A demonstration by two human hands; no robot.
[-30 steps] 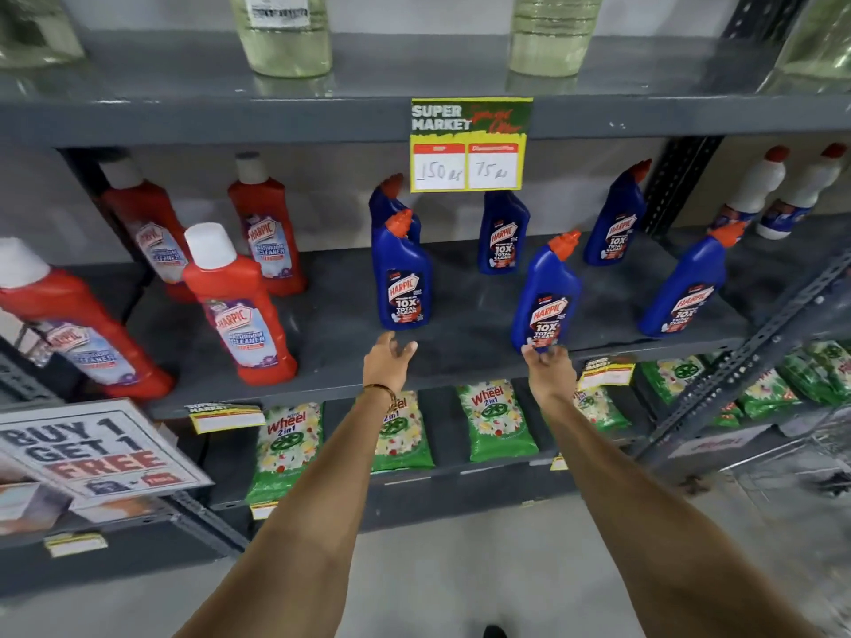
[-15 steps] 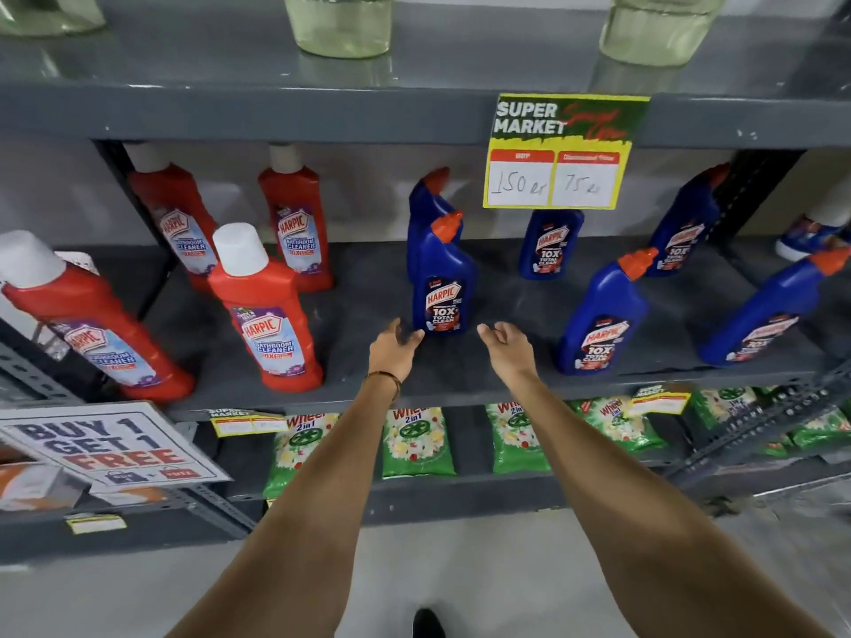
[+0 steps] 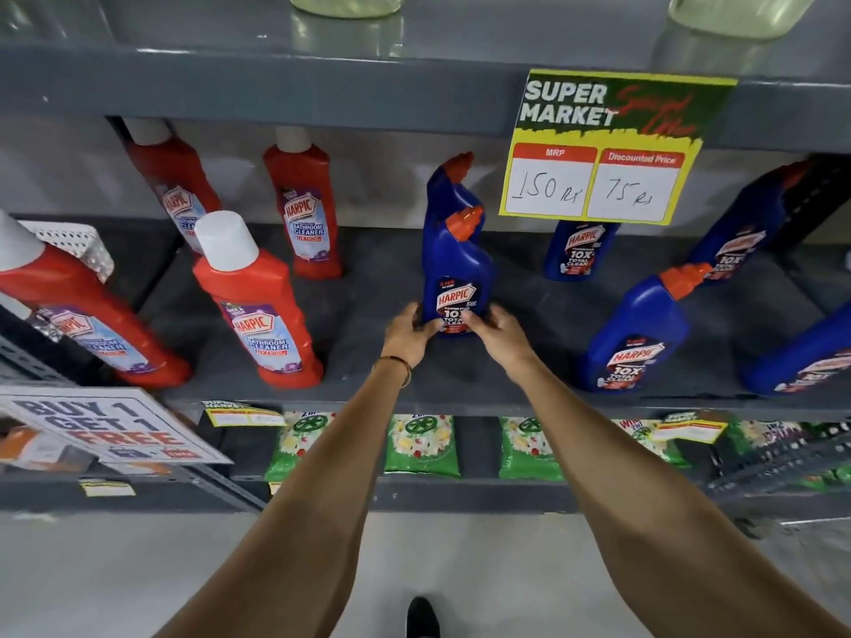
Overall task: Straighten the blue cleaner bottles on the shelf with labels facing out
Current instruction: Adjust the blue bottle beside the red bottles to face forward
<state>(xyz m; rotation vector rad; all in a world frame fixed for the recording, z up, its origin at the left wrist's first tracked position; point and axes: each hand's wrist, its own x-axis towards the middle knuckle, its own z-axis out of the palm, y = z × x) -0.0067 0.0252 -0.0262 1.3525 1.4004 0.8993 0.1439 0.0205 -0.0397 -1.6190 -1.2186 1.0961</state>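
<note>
I have both hands closed round the base of the front blue bottle (image 3: 456, 278): my left hand (image 3: 407, 333) grips its left side, my right hand (image 3: 495, 333) its right, and the label faces me. Directly behind that bottle stands a second blue bottle (image 3: 444, 186), to its right a third blue bottle (image 3: 638, 333) leans with its orange cap tipped right, and further right behind are more, one half hidden by the yellow price sign (image 3: 608, 149). Left of the held bottle on the same grey shelf (image 3: 368, 287) stand red bathroom cleaner bottles (image 3: 258, 306).
</note>
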